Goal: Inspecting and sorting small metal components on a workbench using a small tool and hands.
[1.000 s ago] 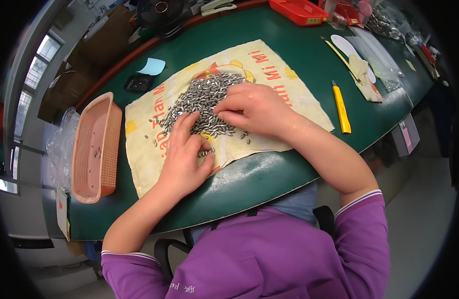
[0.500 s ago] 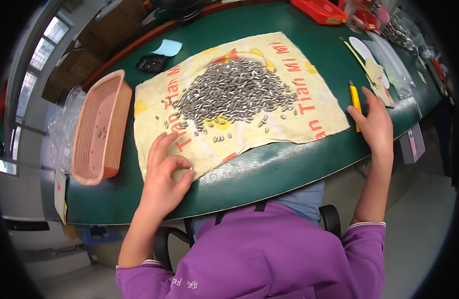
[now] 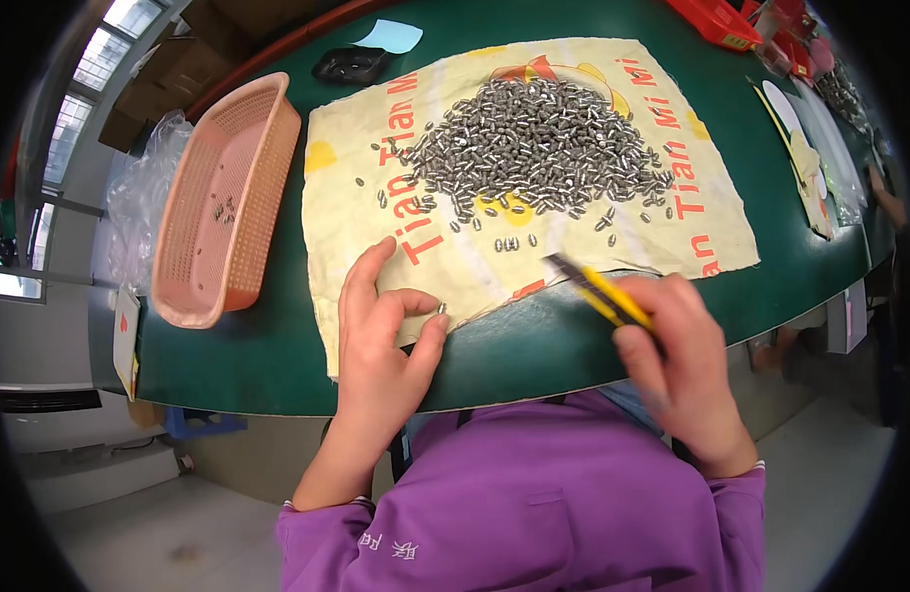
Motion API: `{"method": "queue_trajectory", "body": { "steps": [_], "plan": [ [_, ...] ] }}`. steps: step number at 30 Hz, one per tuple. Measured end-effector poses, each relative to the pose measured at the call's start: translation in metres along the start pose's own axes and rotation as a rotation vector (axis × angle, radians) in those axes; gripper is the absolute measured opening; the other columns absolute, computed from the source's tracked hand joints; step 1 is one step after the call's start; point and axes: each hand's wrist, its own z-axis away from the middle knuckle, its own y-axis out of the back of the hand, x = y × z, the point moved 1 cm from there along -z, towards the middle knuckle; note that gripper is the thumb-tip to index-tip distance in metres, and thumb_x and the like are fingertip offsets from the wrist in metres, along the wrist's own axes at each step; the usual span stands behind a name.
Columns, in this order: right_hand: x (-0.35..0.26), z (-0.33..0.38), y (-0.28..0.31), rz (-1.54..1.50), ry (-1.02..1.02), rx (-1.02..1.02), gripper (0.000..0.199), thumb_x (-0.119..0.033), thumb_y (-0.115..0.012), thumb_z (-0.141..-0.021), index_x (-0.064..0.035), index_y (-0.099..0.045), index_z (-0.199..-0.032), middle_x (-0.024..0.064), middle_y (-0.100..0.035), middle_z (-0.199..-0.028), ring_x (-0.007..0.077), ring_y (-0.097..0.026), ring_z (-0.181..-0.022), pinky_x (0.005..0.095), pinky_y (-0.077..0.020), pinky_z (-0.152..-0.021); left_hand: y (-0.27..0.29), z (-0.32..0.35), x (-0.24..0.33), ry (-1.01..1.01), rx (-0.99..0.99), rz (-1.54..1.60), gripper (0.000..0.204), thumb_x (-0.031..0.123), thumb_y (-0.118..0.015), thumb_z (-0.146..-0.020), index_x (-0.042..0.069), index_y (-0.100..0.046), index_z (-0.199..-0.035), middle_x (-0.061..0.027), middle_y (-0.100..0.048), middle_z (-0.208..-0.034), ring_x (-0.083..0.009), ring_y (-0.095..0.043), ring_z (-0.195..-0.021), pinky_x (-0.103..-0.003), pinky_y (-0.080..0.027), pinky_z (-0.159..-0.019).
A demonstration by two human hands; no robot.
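Observation:
Between thumb and index finger my left hand (image 3: pixel 381 340) pinches a small silvery metal piece (image 3: pixel 442 308), just over the near edge of a cream cloth (image 3: pixel 332 212) with orange print. My right hand (image 3: pixel 677 350) grips a yellow and black utility knife (image 3: pixel 603 296), its dark tip pointing toward the cloth's near middle. Many small oval metal pieces (image 3: pixel 544 148) lie heaped on the cloth. A short row of pieces (image 3: pixel 507 245) and a few strays sit on the cloth on the near side of the heap.
A pink plastic basket (image 3: pixel 203 276) with a few pieces inside stands on the left of the green table (image 3: pixel 524 340). A black tray (image 3: pixel 351 65) and blue paper (image 3: pixel 391 37) lie at the back. A red tray (image 3: pixel 717 22) and clear plastic bags (image 3: pixel 144 202) flank the work area.
My right hand has picked up the yellow utility knife from the table's right side and brought it left toward the cloth. My left hand keeps its pinch on the metal piece.

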Motion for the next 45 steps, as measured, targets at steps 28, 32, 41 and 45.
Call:
{"method": "queue_trajectory", "body": {
  "steps": [28,32,41,45],
  "plan": [
    [-0.016,-0.008,-0.067,0.21,0.2,-0.123,0.054,-0.007,-0.07,-0.08,-0.0134,-0.067,-0.134,0.0043,-0.048,-0.089,0.0222,-0.055,-0.081,0.0352,-0.0459,-0.065,-0.004,-0.005,0.008,-0.073,0.033,-0.037,0.015,-0.003,-0.076,-0.08,0.002,-0.062,-0.084,-0.0175,-0.061,-0.141,-0.0449,-0.05,-0.138,-0.049,-0.046,-0.108],
    [-0.016,-0.007,-0.068,0.243,0.212,-0.089,0.056,-0.009,-0.07,-0.079,-0.0121,-0.067,-0.134,0.0038,-0.047,-0.089,0.021,-0.054,-0.081,0.0341,-0.0446,-0.063,-0.006,-0.006,0.009,-0.074,0.025,-0.042,0.015,-0.004,-0.074,-0.082,0.002,-0.06,-0.084,-0.0167,-0.063,-0.138,-0.0458,-0.051,-0.137,-0.049,-0.048,-0.106],
    [-0.017,-0.005,-0.07,0.234,0.209,-0.065,0.053,-0.008,-0.069,-0.08,-0.0121,-0.067,-0.133,0.0039,-0.048,-0.089,0.021,-0.055,-0.08,0.0345,-0.0443,-0.063,-0.006,-0.005,0.009,-0.072,0.051,-0.019,0.016,-0.006,-0.073,-0.079,0.002,-0.059,-0.08,-0.0174,-0.065,-0.135,-0.0454,-0.052,-0.136,-0.048,-0.048,-0.106],
    [-0.015,-0.004,-0.071,0.264,0.182,-0.038,0.054,-0.008,-0.069,-0.079,-0.0123,-0.067,-0.133,0.0035,-0.048,-0.088,0.021,-0.055,-0.08,0.0345,-0.0444,-0.063,-0.009,-0.007,0.009,-0.081,0.051,-0.027,0.016,-0.006,-0.073,-0.079,0.002,-0.059,-0.079,-0.0179,-0.065,-0.135,-0.0452,-0.053,-0.136,-0.048,-0.048,-0.106]
  ]
}}
